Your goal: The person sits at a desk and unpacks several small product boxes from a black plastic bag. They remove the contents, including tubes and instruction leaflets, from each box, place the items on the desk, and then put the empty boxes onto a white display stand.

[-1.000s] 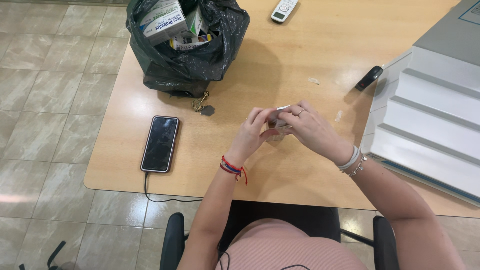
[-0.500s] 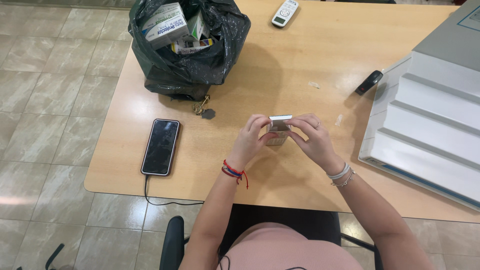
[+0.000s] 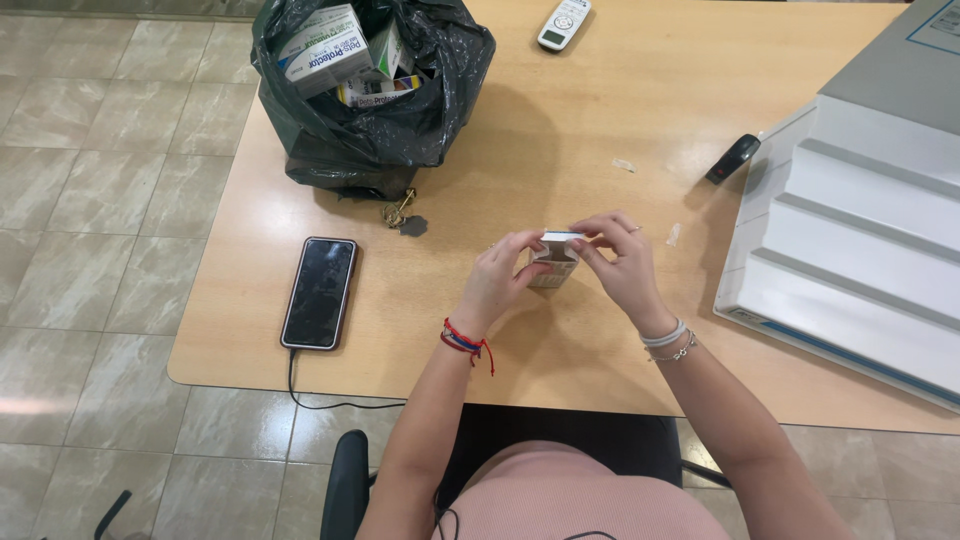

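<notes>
Both my hands hold a small white and beige carton (image 3: pixel 553 262) upright just above the wooden table (image 3: pixel 560 130). My left hand (image 3: pixel 497 278) grips its left side with thumb and fingers. My right hand (image 3: pixel 620 262) pinches the top flap of the carton from the right, a ring on one finger. Red and blue cord bracelets circle my left wrist; a white band and a thin chain circle my right wrist.
A black bin bag (image 3: pixel 370 90) full of small cartons stands at the back left. A dark phone (image 3: pixel 320 291) on a cable lies to the left, keys (image 3: pixel 402 213) lie by the bag, a white remote (image 3: pixel 557 24) at the back. A grey stepped machine (image 3: pixel 860 210) fills the right side, a black object (image 3: pixel 732 159) beside it.
My right hand has drawn back from covering the carton to pinching its top flap. The carton now shows between my hands and stands more upright.
</notes>
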